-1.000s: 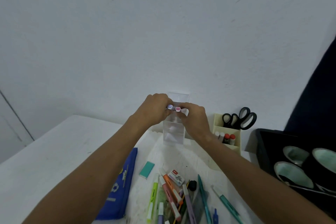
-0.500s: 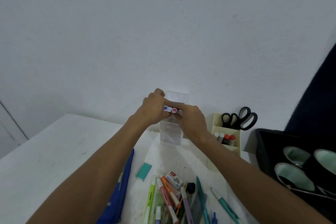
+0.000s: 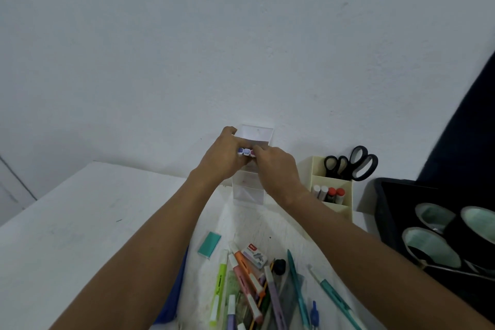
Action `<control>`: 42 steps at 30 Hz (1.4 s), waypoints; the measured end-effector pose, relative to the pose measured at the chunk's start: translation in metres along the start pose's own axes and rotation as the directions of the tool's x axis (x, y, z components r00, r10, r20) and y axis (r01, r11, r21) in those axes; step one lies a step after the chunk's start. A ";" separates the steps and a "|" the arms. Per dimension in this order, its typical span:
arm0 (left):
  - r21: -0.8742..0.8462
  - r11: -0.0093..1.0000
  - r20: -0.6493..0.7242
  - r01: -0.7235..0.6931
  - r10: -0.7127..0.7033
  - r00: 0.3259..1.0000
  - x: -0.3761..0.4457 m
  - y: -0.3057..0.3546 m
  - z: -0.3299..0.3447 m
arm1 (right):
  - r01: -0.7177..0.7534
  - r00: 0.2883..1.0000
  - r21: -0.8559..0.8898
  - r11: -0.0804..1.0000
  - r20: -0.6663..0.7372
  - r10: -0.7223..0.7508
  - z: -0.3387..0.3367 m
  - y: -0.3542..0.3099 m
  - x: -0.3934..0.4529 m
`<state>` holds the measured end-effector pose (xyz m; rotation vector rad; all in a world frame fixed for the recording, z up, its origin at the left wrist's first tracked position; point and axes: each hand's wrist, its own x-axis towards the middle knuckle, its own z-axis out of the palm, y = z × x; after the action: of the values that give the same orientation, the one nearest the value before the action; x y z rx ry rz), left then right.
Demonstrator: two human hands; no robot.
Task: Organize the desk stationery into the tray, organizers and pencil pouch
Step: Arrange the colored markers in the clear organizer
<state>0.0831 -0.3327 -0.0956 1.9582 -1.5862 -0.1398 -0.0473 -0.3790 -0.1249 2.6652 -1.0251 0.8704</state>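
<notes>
The clear organizer (image 3: pixel 249 190) stands against the wall — compartment holder (image 3: pixel 332 190) right of it, tray (image 3: pixel 380 206) farther right.

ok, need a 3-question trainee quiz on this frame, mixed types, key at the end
1. True or false: the scissors lie flat on the desk.
2. Which organizer do the left hand and right hand hold the markers over? A) cream organizer B) clear organizer C) black tray
3. Fill in: the teal eraser lies on the ____.

Key: 1. false, they stand handles-up in the cream organizer. 2. B. 3. desk
</notes>
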 end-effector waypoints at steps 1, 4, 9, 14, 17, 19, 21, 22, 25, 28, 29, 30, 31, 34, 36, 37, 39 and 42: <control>0.001 1.000 -0.010 -0.004 0.004 1.000 -0.002 0.001 0.000 | 0.006 1.000 -0.008 1.000 -0.004 -0.006 0.000 0.000 -0.002; 0.004 1.000 -0.016 0.011 -0.010 1.000 -0.005 0.008 -0.004 | 0.006 0.999 0.032 0.999 0.045 -0.007 -0.002 0.000 -0.001; 0.068 0.998 0.062 -0.008 0.003 0.998 -0.022 0.010 -0.006 | 0.043 0.997 0.117 0.992 0.055 -0.049 -0.006 0.003 -0.020; 0.069 0.997 -0.108 0.042 -0.035 0.993 -0.067 0.007 -0.006 | 0.072 0.994 0.215 0.974 0.070 -0.089 -0.029 -0.002 -0.049; 0.101 0.986 -0.020 0.135 -0.133 0.991 -0.100 -0.006 -0.003 | -0.025 0.944 0.335 0.942 0.318 -0.088 -0.040 -0.009 -0.070; 0.199 0.954 0.146 0.226 -0.256 0.956 -0.124 -0.018 0.002 | -0.057 0.835 0.342 0.938 0.532 -0.143 -0.044 -0.017 -0.087; 0.282 0.921 0.326 0.270 -0.356 0.876 -0.148 -0.027 0.006 | -0.033 0.738 0.301 0.953 0.650 -0.180 -0.041 -0.027 -0.104; 0.310 0.912 0.394 0.268 -0.380 0.837 -0.160 -0.029 0.008 | -0.027 0.706 0.282 0.959 0.684 -0.181 -0.037 -0.032 -0.112; 0.305 0.909 0.481 0.285 -0.405 0.778 -0.190 -0.034 0.017 | -0.073 0.637 0.224 0.972 0.760 -0.127 -0.028 -0.038 -0.130; 0.271 0.900 0.472 0.341 -0.433 0.768 -0.211 -0.035 0.025 | -0.090 0.642 0.176 0.980 0.763 -0.078 -0.022 -0.039 -0.138; 0.260 0.895 0.467 0.361 -0.444 0.765 -0.215 -0.035 0.027 | -0.100 0.647 0.170 0.980 0.760 -0.066 -0.021 -0.039 -0.140; 0.255 0.891 0.461 0.376 -0.454 0.763 -0.217 -0.035 0.028 | -0.112 0.648 0.168 0.979 0.760 -0.056 -0.021 -0.039 -0.141; 0.254 0.888 0.458 0.383 -0.459 0.761 -0.220 -0.035 0.029 | -0.126 0.642 0.171 0.977 0.765 -0.051 -0.021 -0.039 -0.142; 0.252 0.883 0.477 0.396 -0.470 0.743 -0.224 -0.030 0.030 | -0.151 0.624 0.181 0.972 0.780 -0.049 -0.025 -0.041 -0.148; 0.263 0.877 0.474 0.403 -0.481 0.738 -0.226 -0.024 0.031 | -0.175 0.631 0.185 0.967 0.775 -0.035 -0.025 -0.043 -0.151; 0.276 0.874 0.458 0.401 -0.486 0.744 -0.227 -0.021 0.033 | -0.197 0.634 0.185 0.963 0.773 -0.019 -0.024 -0.043 -0.152; 0.289 0.866 0.412 0.407 -0.496 0.764 -0.228 -0.017 0.034 | -0.261 0.639 0.193 0.946 0.769 0.019 -0.023 -0.043 -0.151; 0.279 0.863 0.358 0.422 -0.501 0.788 -0.227 -0.014 0.032 | -0.341 0.664 0.215 0.915 0.744 0.073 -0.028 -0.038 -0.143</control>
<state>0.0176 -0.1350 -0.1934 2.5746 -1.3550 -0.6819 -0.1207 -0.2605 -0.1819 3.3362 -1.4714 -0.0826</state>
